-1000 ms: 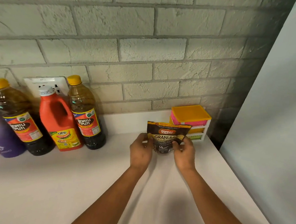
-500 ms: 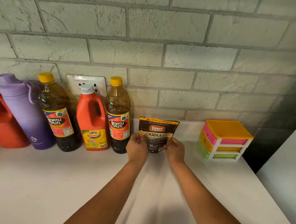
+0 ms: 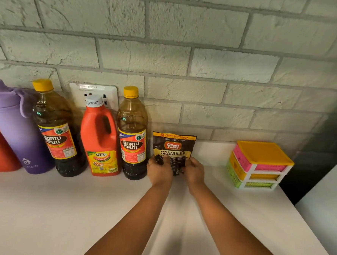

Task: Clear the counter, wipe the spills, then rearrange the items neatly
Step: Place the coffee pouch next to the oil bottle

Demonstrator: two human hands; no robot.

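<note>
Left hand [image 3: 159, 171]: fingers curled on the granules pouch's [image 3: 173, 147] lower left edge.
Right hand [image 3: 194, 171]: fingers pinching its lower right edge.
Pouch: upright on the white desk [image 3: 64, 209], near the brick wall [image 3: 168, 58], just right of a soy sauce bottle [image 3: 132, 133].
Right of pouch: small drawer organiser [image 3: 260, 165], well apart.

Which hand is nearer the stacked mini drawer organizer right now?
Right. The right hand grips the granules pouch on the side facing the drawer organizer; the left hand grips the pouch's far side, beside the soy sauce bottle.
</note>
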